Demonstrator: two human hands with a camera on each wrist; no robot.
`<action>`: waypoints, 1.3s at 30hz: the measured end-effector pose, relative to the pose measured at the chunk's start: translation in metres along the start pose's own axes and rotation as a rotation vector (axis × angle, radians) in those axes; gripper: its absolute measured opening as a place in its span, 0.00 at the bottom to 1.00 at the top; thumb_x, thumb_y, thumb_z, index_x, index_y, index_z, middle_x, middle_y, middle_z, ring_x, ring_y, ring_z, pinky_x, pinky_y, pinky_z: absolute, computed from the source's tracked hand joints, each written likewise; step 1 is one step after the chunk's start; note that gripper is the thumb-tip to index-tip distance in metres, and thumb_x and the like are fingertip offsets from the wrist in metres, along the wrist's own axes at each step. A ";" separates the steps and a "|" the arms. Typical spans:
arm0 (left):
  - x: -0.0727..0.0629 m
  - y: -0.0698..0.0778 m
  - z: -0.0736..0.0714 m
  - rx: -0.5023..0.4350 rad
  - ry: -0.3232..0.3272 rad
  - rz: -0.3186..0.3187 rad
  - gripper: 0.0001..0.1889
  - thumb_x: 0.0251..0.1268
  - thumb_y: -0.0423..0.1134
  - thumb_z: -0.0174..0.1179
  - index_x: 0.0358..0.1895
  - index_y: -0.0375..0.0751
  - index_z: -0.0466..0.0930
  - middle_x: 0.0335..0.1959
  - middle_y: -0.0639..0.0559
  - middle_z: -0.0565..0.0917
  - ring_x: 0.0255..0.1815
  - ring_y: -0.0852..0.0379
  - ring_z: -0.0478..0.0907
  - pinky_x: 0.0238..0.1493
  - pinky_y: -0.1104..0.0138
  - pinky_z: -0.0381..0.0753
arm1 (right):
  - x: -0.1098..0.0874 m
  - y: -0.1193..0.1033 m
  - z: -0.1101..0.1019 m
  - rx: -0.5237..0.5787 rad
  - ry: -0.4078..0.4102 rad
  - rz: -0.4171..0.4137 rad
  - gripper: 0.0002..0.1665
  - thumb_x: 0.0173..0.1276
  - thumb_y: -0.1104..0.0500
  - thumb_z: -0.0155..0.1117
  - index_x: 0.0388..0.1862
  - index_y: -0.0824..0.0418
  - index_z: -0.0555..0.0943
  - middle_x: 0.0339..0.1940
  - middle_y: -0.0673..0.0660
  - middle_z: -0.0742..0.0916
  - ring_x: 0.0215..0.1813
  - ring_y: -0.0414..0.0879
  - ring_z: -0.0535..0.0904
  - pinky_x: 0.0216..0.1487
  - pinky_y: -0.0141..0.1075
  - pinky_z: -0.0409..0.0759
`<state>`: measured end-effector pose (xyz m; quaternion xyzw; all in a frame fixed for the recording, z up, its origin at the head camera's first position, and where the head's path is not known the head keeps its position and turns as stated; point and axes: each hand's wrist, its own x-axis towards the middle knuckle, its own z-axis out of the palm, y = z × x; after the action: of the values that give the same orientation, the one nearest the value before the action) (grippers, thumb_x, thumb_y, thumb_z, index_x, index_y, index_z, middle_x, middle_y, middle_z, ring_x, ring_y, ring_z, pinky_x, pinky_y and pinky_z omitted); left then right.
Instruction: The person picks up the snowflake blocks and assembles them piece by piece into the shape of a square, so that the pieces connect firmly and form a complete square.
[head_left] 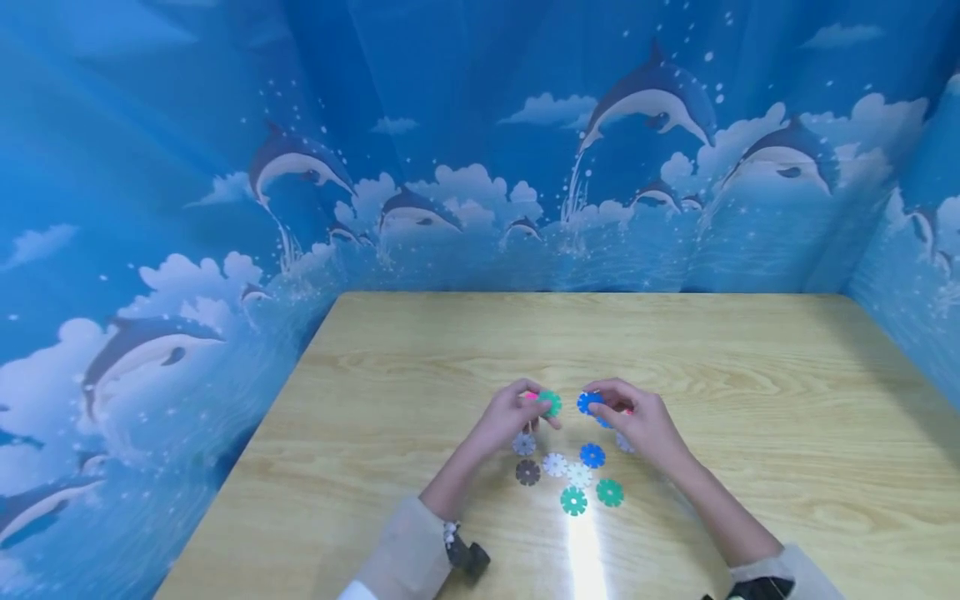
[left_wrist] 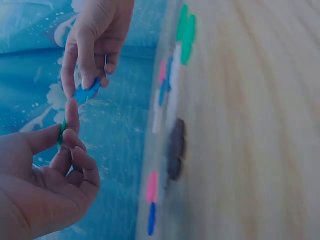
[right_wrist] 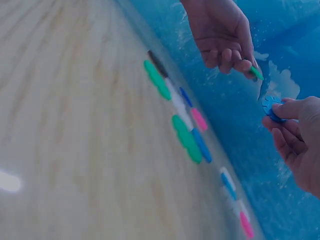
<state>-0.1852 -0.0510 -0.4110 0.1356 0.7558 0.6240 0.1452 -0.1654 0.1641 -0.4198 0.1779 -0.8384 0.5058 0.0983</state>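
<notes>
My left hand (head_left: 512,416) pinches a green notched disc (head_left: 551,404) between thumb and fingers, raised above the table. Across a small gap, my right hand (head_left: 643,419) pinches a blue notched disc (head_left: 587,403). The left wrist view shows the two hands close together, the green disc (left_wrist: 62,134) edge-on and the blue piece (left_wrist: 86,92) by the right fingertips. In the right wrist view the blue disc (right_wrist: 271,107) faces the camera; whether a second blue disc lies behind it, I cannot tell.
On the wooden table (head_left: 405,350) below the hands lie several loose discs, among them a brown disc (head_left: 528,472), a blue disc (head_left: 592,456), a white disc (head_left: 580,475) and a green disc (head_left: 573,501). A dolphin-printed curtain (head_left: 465,125) surrounds the table's back and sides.
</notes>
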 end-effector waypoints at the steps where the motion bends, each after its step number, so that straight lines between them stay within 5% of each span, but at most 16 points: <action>1: -0.002 0.007 0.001 -0.015 -0.006 -0.005 0.11 0.65 0.36 0.54 0.47 0.33 0.72 0.26 0.47 0.83 0.20 0.58 0.70 0.25 0.69 0.71 | 0.001 -0.010 -0.001 -0.001 0.001 -0.007 0.12 0.62 0.63 0.63 0.45 0.61 0.81 0.30 0.52 0.84 0.32 0.53 0.80 0.28 0.32 0.78; 6: -0.003 0.027 0.004 -0.059 -0.011 -0.029 0.12 0.66 0.36 0.53 0.49 0.34 0.73 0.24 0.47 0.82 0.18 0.60 0.68 0.24 0.72 0.69 | 0.007 -0.026 -0.005 0.010 0.030 -0.028 0.12 0.63 0.65 0.62 0.46 0.63 0.81 0.32 0.56 0.85 0.33 0.55 0.80 0.29 0.33 0.79; 11: 0.004 0.026 0.008 -0.072 -0.001 -0.034 0.14 0.66 0.38 0.54 0.51 0.36 0.73 0.24 0.48 0.82 0.17 0.62 0.67 0.21 0.75 0.67 | 0.009 -0.018 -0.004 0.024 0.048 -0.009 0.15 0.62 0.61 0.64 0.49 0.60 0.80 0.33 0.54 0.85 0.32 0.49 0.80 0.31 0.35 0.81; 22: 0.002 0.031 0.010 -0.124 0.005 -0.023 0.14 0.65 0.38 0.55 0.53 0.42 0.75 0.26 0.47 0.83 0.18 0.62 0.69 0.21 0.75 0.68 | 0.003 -0.063 -0.007 -0.014 0.098 -0.120 0.10 0.58 0.73 0.63 0.40 0.68 0.81 0.33 0.60 0.85 0.32 0.50 0.80 0.30 0.33 0.81; 30: 0.001 0.032 0.015 -0.158 0.025 0.012 0.14 0.64 0.37 0.55 0.52 0.42 0.76 0.26 0.45 0.83 0.18 0.61 0.69 0.21 0.76 0.69 | 0.003 -0.059 -0.005 0.034 0.132 -0.272 0.12 0.54 0.79 0.62 0.38 0.73 0.81 0.31 0.62 0.85 0.30 0.41 0.81 0.29 0.29 0.80; 39: -0.001 0.032 0.019 -0.224 0.066 -0.008 0.13 0.62 0.34 0.57 0.50 0.38 0.78 0.25 0.45 0.83 0.19 0.61 0.71 0.24 0.75 0.72 | 0.002 -0.052 0.005 0.150 0.202 -0.343 0.12 0.50 0.85 0.60 0.34 0.78 0.80 0.27 0.65 0.84 0.26 0.40 0.81 0.24 0.28 0.79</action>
<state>-0.1764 -0.0283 -0.3832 0.0948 0.6861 0.7082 0.1370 -0.1465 0.1371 -0.3787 0.2731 -0.7416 0.5580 0.2531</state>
